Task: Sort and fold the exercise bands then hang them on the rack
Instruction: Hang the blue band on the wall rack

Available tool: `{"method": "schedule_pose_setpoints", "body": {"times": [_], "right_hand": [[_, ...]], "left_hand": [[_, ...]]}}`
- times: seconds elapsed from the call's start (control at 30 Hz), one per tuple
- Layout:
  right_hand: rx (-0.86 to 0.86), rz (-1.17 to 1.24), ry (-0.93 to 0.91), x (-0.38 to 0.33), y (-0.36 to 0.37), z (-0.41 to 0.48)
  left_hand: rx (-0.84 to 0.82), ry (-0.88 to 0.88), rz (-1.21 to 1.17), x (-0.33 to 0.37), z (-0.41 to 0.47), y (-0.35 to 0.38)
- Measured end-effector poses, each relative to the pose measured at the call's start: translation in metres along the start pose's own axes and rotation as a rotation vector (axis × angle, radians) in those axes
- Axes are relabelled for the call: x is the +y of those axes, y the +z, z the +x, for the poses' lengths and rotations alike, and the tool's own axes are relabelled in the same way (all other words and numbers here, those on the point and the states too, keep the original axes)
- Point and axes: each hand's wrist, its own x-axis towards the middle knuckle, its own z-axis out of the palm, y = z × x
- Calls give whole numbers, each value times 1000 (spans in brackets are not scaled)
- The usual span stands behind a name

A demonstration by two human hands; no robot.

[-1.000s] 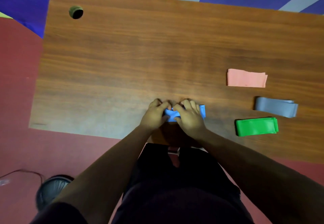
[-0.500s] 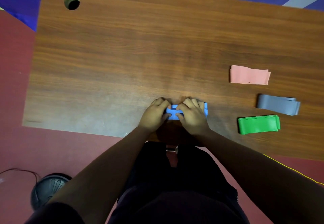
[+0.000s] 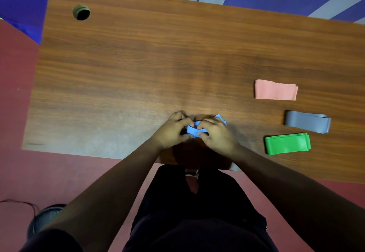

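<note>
Crosswise, the blue band (image 3: 196, 130) runs left-right along the table (image 3: 138, 64) edge, pinched by left hand (image 3: 172, 132) and right hand (image 3: 216, 136).

— What is held at the near edge of the brown wood-grain table (image 3: 138, 70)?

— A small folded blue rubber exercise band (image 3: 195, 130) is pinched between the left hand (image 3: 173, 131) and the right hand (image 3: 216, 136).

— What is seen to the right of the blue band?

— A folded green band (image 3: 287, 144) is laid nearest it, a folded grey band (image 3: 307, 121) just beyond that, and a folded pink band (image 3: 275, 92) farthest; none are touching.

— And far to its left?

— A round cable hole (image 3: 81, 12) is cut at the far corner.
</note>
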Motion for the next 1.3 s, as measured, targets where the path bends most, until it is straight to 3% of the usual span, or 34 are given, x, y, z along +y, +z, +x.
{"method": "schedule_pose_setpoints", "body": {"times": [0.13,0.3,0.4,0.5,0.67,0.8,1.17,1.3], "right_hand": [[-74,253,155,-7,-41,7],[-142,904,272,-20,-107,28],[-161,1240,343,-30,-147,38],[-145,1420,406,-43,-183,45],[-164,1432,452,-66,-232,50],[-230,1506,410,-90,-265,47],[-119,1550,322,-108,-289,39],[6,1407,235,-106,-296,43]], "left_hand": [[-17,83,-52,18,11,-28],[-148,-5,-548,74,34,-86],[-137,-13,-663,108,44,-120],[-135,-1,-763,133,51,-151],[-225,78,-571,167,50,-194],[-197,158,-429,193,49,-209],[-29,223,-650,230,51,-220],[93,192,-633,242,56,-224]]}}
